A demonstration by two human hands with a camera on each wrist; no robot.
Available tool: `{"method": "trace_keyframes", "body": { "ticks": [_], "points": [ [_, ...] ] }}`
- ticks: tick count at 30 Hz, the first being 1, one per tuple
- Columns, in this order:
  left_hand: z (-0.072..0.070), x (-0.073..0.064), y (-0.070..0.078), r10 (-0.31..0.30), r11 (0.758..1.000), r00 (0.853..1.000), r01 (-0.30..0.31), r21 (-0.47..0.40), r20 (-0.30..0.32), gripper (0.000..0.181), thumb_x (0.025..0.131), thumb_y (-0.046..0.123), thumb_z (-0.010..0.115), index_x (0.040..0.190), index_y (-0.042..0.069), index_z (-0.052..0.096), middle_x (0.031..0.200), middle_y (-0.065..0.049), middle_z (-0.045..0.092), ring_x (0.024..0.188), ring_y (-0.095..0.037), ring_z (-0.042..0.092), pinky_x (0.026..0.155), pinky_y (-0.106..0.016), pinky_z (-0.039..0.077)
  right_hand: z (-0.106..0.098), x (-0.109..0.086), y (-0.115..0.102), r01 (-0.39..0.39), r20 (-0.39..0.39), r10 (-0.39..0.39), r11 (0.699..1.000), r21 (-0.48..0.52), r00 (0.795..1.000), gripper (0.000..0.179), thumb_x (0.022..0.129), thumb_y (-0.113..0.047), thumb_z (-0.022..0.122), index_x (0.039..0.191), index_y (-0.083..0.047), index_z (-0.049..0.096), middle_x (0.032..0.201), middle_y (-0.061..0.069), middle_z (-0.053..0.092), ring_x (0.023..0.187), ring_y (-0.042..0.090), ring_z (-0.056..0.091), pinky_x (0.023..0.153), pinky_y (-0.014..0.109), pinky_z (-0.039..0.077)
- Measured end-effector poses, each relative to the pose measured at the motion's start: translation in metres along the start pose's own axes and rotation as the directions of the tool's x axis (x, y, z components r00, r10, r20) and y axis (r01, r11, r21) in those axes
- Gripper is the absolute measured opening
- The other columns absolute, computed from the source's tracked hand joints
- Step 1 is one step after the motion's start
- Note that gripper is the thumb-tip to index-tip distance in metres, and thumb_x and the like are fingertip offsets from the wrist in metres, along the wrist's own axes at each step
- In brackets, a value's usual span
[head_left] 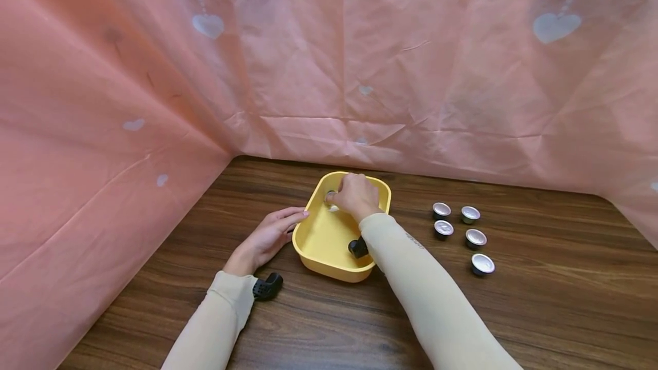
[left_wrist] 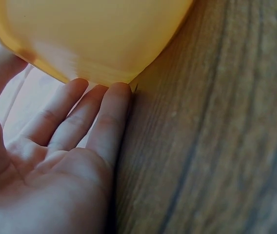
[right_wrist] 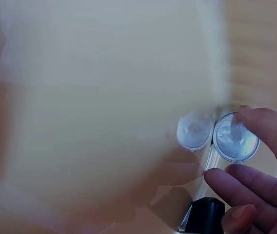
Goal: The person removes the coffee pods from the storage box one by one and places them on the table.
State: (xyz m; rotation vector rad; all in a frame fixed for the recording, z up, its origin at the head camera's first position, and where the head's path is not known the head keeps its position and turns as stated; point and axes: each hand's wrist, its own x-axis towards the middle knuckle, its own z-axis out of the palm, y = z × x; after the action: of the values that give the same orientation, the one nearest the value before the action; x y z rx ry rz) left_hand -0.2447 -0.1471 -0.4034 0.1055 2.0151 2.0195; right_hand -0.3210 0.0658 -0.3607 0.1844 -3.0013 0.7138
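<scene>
A yellow tray (head_left: 329, 270) with rounded corners stands on the wooden table. My left hand (head_left: 271, 236) holds its left side, with the thumb at the rim and the fingertips (left_wrist: 116, 95) against the outer wall. Inside the tray, my right hand (head_left: 357, 194) reaches down near the far left wall and pinches a foil-lidded coffee capsule (right_wrist: 236, 137). Beside it in the right wrist view shows a second foil disc (right_wrist: 193, 130), a capsule or a reflection; I cannot tell which. Below lies a dark capsule side (right_wrist: 205, 217). The right hand partly hides the tray's far end.
Several more capsules stand lid-up on the table to the right of the tray, among them a near one (head_left: 482, 264) and a far one (head_left: 441, 210). Pink cloth (head_left: 437, 101) with hearts hangs behind and at the left.
</scene>
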Motion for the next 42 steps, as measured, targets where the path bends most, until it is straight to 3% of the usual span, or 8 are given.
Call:
{"method": "trace_keyframes", "body": {
  "ticks": [4, 8, 15, 18, 21, 25, 42],
  "points": [
    [-0.0007, -0.0006, -0.0008, 0.0, 1.0, 1.0, 0.0, -0.005, -0.006, 0.047, 0.11, 0.03, 0.063, 0.147, 0.0, 0.06, 0.147, -0.009, 0.065, 0.129, -0.014, 0.061, 0.104, -0.03, 0.054, 0.0016, 0.0016, -0.0013, 0.013, 0.001, -0.013, 0.999, -0.038, 1.0, 0.047, 0.086, -0.054, 0.086, 0.064, -0.017, 0.068, 0.074, -0.002, 0.063, 0.072, 0.018, 0.058, 0.065, 0.039, 0.049],
    [-0.0006, -0.0011, -0.0004, 0.001, 1.0, 1.0, -0.002, -0.008, -0.005, 0.047, 0.11, 0.029, 0.063, 0.146, 0.0, 0.061, 0.145, -0.007, 0.066, 0.129, -0.013, 0.062, 0.103, -0.03, 0.054, 0.0026, 0.003, -0.0019, 0.02, -0.006, -0.02, 0.998, -0.061, 1.0, 0.048, 0.086, -0.054, 0.087, 0.063, -0.017, 0.067, 0.074, -0.001, 0.064, 0.072, 0.018, 0.059, 0.065, 0.039, 0.049],
    [0.0001, -0.0004, 0.0011, 0.007, 1.0, 1.0, -0.007, -0.012, 0.002, 0.046, 0.11, 0.028, 0.063, 0.145, -0.001, 0.061, 0.145, -0.01, 0.066, 0.128, -0.014, 0.063, 0.102, -0.03, 0.055, 0.0035, 0.0049, -0.0001, 0.016, -0.017, -0.017, 0.998, -0.057, 1.0, 0.044, 0.089, -0.042, 0.081, 0.061, -0.017, 0.057, 0.07, 0.0, 0.056, 0.071, 0.02, 0.057, 0.066, 0.04, 0.049],
    [0.0003, -0.0002, 0.0008, 0.006, 1.0, 1.0, -0.006, -0.014, 0.0, 0.045, 0.11, 0.028, 0.063, 0.145, -0.001, 0.061, 0.146, -0.01, 0.066, 0.128, -0.014, 0.063, 0.101, -0.03, 0.055, 0.0036, 0.004, 0.0015, 0.007, -0.018, -0.007, 1.0, -0.024, 1.0, 0.038, 0.088, -0.044, 0.081, 0.067, -0.017, 0.065, 0.076, 0.001, 0.062, 0.077, 0.021, 0.061, 0.07, 0.041, 0.052],
    [-0.0001, 0.0006, -0.0007, 0.008, 1.0, 1.0, -0.008, -0.012, 0.006, 0.046, 0.11, 0.029, 0.063, 0.145, -0.001, 0.061, 0.146, -0.011, 0.065, 0.129, -0.014, 0.063, 0.102, -0.03, 0.055, 0.0028, 0.002, 0.0026, -0.02, -0.018, 0.02, 0.999, 0.044, 1.0, 0.031, 0.086, -0.048, 0.082, 0.082, -0.018, 0.075, 0.093, 0.002, 0.073, 0.089, 0.021, 0.067, 0.08, 0.042, 0.056],
    [0.0003, 0.0004, -0.0007, 0.007, 1.0, 1.0, -0.007, -0.01, 0.005, 0.046, 0.11, 0.029, 0.063, 0.145, -0.001, 0.062, 0.148, -0.011, 0.064, 0.13, -0.014, 0.062, 0.103, -0.03, 0.054, 0.0002, -0.0004, 0.0024, -0.066, -0.019, 0.07, 0.986, 0.153, 0.997, 0.032, 0.084, -0.05, 0.084, 0.097, -0.02, 0.08, 0.111, 0.002, 0.078, 0.1, 0.024, 0.071, 0.087, 0.043, 0.057],
    [0.0003, 0.0005, 0.0006, 0.013, 1.0, 1.0, -0.013, -0.011, 0.001, 0.045, 0.11, 0.027, 0.063, 0.145, -0.001, 0.061, 0.145, -0.009, 0.065, 0.127, -0.013, 0.063, 0.101, -0.03, 0.056, -0.0046, -0.0009, 0.0006, -0.146, -0.015, 0.157, 0.945, 0.292, 0.987, 0.026, 0.083, -0.041, 0.089, 0.1, -0.024, 0.083, 0.114, 0.0, 0.08, 0.108, 0.025, 0.071, 0.093, 0.045, 0.056]
  ]
}}
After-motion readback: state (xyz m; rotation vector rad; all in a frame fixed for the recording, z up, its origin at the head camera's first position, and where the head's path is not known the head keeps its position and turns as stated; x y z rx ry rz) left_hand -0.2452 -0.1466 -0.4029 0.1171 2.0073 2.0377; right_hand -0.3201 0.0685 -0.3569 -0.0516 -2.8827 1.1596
